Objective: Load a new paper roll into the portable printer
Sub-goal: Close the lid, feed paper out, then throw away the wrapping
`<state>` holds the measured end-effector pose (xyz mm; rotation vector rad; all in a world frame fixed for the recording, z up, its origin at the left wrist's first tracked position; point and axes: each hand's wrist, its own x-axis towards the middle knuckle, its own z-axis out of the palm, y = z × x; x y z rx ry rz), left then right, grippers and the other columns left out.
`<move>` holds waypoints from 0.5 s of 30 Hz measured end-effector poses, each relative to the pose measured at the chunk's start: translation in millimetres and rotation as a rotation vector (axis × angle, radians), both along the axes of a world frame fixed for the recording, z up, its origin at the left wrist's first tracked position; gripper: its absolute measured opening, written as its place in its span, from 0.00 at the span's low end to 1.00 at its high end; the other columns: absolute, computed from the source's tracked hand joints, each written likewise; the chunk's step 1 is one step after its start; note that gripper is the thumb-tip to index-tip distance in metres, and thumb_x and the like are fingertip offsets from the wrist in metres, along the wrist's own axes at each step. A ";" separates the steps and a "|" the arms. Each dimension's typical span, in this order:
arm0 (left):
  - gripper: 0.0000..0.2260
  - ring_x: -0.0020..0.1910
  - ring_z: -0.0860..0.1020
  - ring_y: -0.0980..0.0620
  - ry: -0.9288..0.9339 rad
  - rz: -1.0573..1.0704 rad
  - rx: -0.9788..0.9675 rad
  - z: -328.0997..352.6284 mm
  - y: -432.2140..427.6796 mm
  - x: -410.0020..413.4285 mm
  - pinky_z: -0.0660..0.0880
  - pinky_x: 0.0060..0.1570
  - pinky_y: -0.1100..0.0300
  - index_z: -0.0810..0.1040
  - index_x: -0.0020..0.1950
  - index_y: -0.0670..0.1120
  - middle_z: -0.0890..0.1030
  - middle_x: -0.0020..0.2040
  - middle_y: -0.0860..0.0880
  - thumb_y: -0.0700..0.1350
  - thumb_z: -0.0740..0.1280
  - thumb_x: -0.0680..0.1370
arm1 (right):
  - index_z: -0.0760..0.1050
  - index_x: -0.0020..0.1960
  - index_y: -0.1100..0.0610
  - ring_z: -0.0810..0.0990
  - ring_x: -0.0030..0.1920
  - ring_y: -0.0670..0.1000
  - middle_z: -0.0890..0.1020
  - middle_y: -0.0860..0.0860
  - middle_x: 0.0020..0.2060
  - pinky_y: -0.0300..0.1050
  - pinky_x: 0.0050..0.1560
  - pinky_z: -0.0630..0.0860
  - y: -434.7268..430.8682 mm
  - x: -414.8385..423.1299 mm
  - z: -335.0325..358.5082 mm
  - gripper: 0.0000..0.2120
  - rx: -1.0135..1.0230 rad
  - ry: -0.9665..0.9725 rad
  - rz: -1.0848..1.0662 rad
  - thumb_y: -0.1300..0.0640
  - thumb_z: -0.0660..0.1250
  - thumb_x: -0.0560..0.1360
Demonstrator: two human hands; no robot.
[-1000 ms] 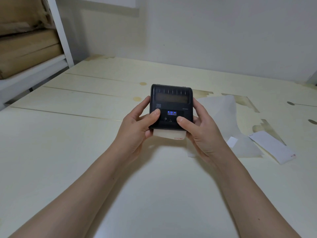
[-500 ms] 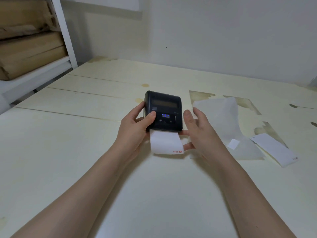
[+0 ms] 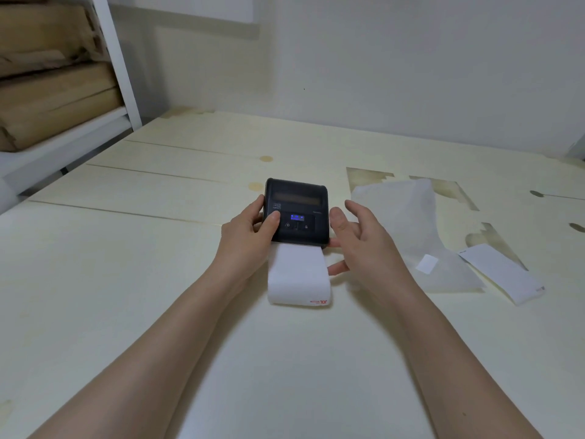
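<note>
A small black portable printer [image 3: 297, 204] with a lit blue display lies flat on the pale table [image 3: 126, 280]. A white paper strip [image 3: 297, 277] with red print at its corner hangs out of its near edge and curls onto the table. My left hand [image 3: 250, 236] grips the printer's left side, thumb on its top face. My right hand [image 3: 364, 245] hovers beside the printer's right edge with fingers spread; its fingertips are close to the printer and paper, and I cannot tell if they touch.
A translucent white wrapper [image 3: 411, 236] with a small sticker [image 3: 426, 263] lies right of the printer. A loose paper slip [image 3: 503, 272] lies further right. A white shelf [image 3: 63, 134] holding brown cardboard stands at the far left. A wall bounds the table's far side.
The printer has been lowered from mid-air onto the table. More paper has come out of its near edge. My right hand has let go of the printer and opened.
</note>
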<state>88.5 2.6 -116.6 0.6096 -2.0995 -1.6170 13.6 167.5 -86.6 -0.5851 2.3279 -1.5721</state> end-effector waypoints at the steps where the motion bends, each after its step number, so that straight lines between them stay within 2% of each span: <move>1: 0.18 0.59 0.80 0.54 -0.010 0.018 -0.036 -0.3 -0.1 0.0 0.74 0.65 0.50 0.71 0.70 0.61 0.83 0.58 0.55 0.50 0.61 0.80 | 0.58 0.76 0.43 0.87 0.33 0.50 0.80 0.45 0.62 0.42 0.45 0.75 0.1 0.2 -0.2 0.29 0.001 0.003 0.000 0.36 0.57 0.77; 3: 0.16 0.60 0.79 0.47 -0.037 0.047 -0.145 0.7 -0.4 -0.1 0.72 0.64 0.45 0.73 0.61 0.70 0.82 0.53 0.61 0.52 0.60 0.77 | 0.59 0.76 0.44 0.87 0.33 0.49 0.80 0.44 0.61 0.43 0.47 0.75 0.1 1.3 0.2 0.28 -0.003 0.009 -0.004 0.37 0.57 0.78; 5: 0.13 0.59 0.77 0.43 -0.044 0.049 -0.204 1.1 0.0 -0.5 0.72 0.63 0.43 0.74 0.55 0.69 0.80 0.49 0.64 0.53 0.59 0.75 | 0.59 0.75 0.44 0.87 0.32 0.49 0.80 0.43 0.61 0.43 0.49 0.76 0.0 1.3 0.0 0.28 -0.002 0.013 -0.011 0.38 0.57 0.78; 7: 0.15 0.59 0.76 0.42 -0.041 0.037 -0.218 1.0 1.1 -0.7 0.73 0.61 0.42 0.74 0.61 0.63 0.81 0.51 0.60 0.55 0.60 0.74 | 0.60 0.75 0.44 0.87 0.32 0.48 0.80 0.43 0.61 0.42 0.47 0.75 -0.1 1.7 0.1 0.27 0.004 0.016 -0.016 0.38 0.57 0.78; 9: 0.19 0.59 0.76 0.41 -0.049 0.025 -0.225 0.1 1.5 -0.5 0.74 0.60 0.41 0.72 0.64 0.62 0.81 0.55 0.57 0.58 0.60 0.73 | 0.60 0.75 0.44 0.86 0.32 0.48 0.80 0.43 0.60 0.40 0.43 0.74 0.0 1.8 -0.5 0.27 0.004 0.018 -0.021 0.39 0.57 0.79; 12: 0.31 0.65 0.73 0.40 -0.064 0.059 -0.207 -1.1 2.0 0.1 0.72 0.63 0.42 0.66 0.74 0.58 0.78 0.65 0.56 0.61 0.62 0.71 | 0.62 0.74 0.46 0.86 0.32 0.49 0.81 0.44 0.58 0.40 0.41 0.76 -1.1 3.0 -2.5 0.26 -0.016 0.013 -0.047 0.40 0.58 0.79; 15: 0.33 0.70 0.65 0.43 -0.068 0.140 -0.270 6.8 14.2 2.1 0.65 0.69 0.47 0.59 0.78 0.50 0.73 0.69 0.51 0.54 0.66 0.76 | 0.65 0.73 0.47 0.85 0.30 0.46 0.82 0.46 0.57 0.32 0.32 0.76 1.1 5.6 -3.3 0.24 -0.058 0.022 -0.063 0.43 0.60 0.80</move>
